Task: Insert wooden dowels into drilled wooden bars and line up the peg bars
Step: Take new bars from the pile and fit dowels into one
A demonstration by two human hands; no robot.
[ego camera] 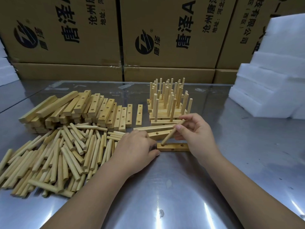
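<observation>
Past the heap of loose dowels, the left hand grips the drilled bar by its end while the right hand pinches a tilted dowel, tip at the leftmost hole, which I'd say needs righting and pressing home.

The bare left forearm and right forearm reach in from the near edge, converging toward the middle. The left grip lies palm down, fingers curled over the left end of a bar, thumb along its near side. The right grip, just right of it and raised, pinches a tilted dowel between thumb and fingertips, its other fingers loosely curled.
</observation>
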